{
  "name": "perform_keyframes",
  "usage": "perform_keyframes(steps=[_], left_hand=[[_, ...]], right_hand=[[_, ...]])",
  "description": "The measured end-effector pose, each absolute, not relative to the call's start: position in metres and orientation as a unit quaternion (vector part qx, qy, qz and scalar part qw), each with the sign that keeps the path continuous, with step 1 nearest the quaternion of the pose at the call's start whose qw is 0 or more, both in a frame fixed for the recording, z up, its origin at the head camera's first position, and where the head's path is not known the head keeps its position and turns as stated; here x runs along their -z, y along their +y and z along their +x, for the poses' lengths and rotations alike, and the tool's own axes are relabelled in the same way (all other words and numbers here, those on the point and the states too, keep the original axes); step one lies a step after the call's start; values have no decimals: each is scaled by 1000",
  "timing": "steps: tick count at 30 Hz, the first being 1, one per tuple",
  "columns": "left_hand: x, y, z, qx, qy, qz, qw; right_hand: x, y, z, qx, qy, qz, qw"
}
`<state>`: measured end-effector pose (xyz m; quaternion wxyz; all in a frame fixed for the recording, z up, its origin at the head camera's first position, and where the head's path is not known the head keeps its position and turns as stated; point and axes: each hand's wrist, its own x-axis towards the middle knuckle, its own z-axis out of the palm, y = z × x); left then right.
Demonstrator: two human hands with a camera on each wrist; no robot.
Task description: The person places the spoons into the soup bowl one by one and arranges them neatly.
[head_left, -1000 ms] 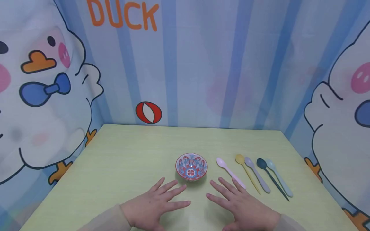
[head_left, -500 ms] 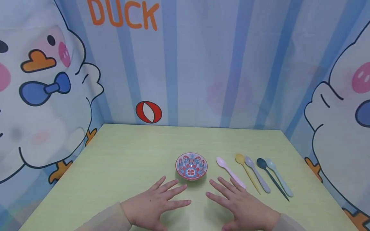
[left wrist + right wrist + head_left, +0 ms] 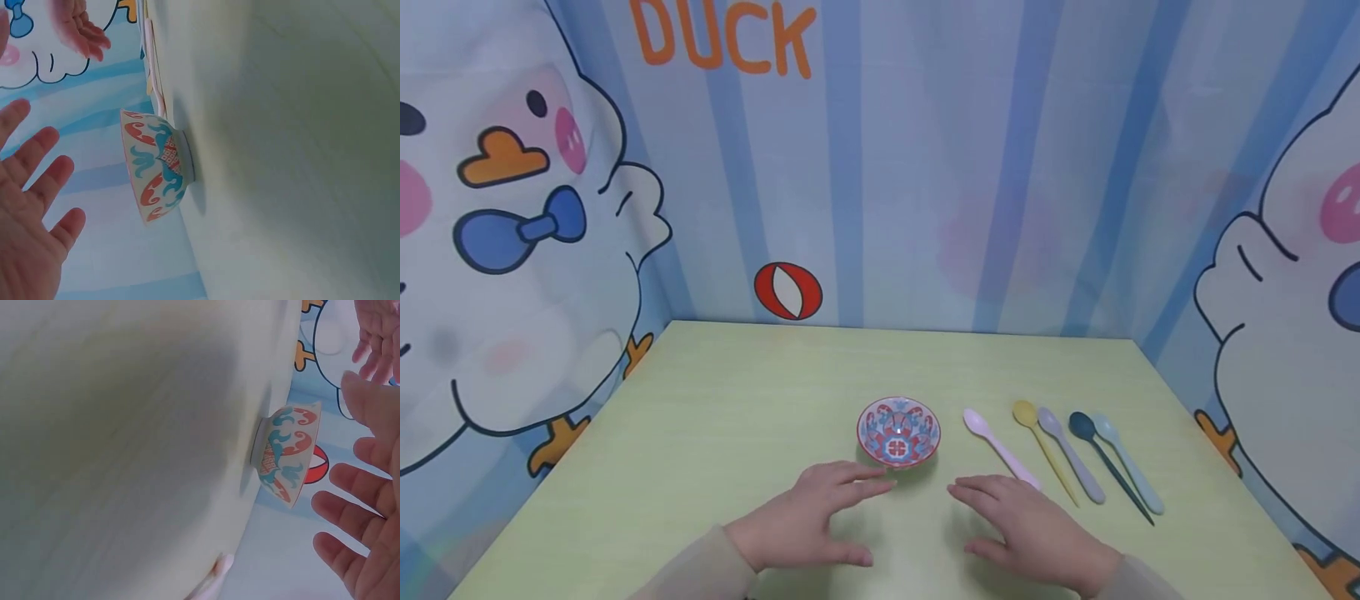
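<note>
A small bowl point(image 3: 898, 433) with a red and blue pattern stands upright on the table, beyond and between the two hands. My left hand point(image 3: 812, 512) hovers just in front of it on the left, fingers extended and holding nothing. On the right, my right hand point(image 3: 1030, 527) is held over the table with its fingers loosely straight, also holding nothing. Its fingers lie close to the handle end of a pink spoon point(image 3: 1000, 447). Both wrist views show the bowl point(image 3: 156, 165) apart from the fingers.
Right of the pink spoon lie a yellow spoon point(image 3: 1043, 450), a lilac spoon point(image 3: 1071, 454), a dark teal spoon point(image 3: 1108, 465) and a light blue spoon point(image 3: 1127, 462). The pale table point(image 3: 737, 392) ends at a curtain point(image 3: 910, 167) printed with ducks.
Both hands, spread with palms down before, have turned so the thumbs sit lower and the fingers lie closer together. The bowl and spoons stay where they were; the head view shifts slightly.
</note>
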<state>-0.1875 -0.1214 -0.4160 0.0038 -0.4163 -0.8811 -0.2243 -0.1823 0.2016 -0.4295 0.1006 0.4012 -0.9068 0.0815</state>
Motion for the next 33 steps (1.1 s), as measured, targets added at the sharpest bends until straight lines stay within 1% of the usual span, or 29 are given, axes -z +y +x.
perform_keyframes(steps=[3,7,11,17,20,25,33], left_hand=[[421,-119,-192,303,-880,-365,-15],[429,-116,-198,394,-871,-291,-27],[437,-113,-207,466,-853,-233,-12],[445,-109,-218,526,-834,-167,14],[449,-108,-222,551,-823,-137,18],[453,-109,-228,569,-814,-112,21],[463,-114,-247,569,-817,-98,-16]], right_hand=[[433,201,-186,-94,-916,376,106],[439,201,-191,-112,-921,349,133],[445,202,-196,-126,-925,324,156],[450,202,-200,-140,-929,294,177],[450,203,-201,-151,-935,270,173],[450,203,-203,-178,-949,217,141],[450,209,-211,-214,-952,178,127]])
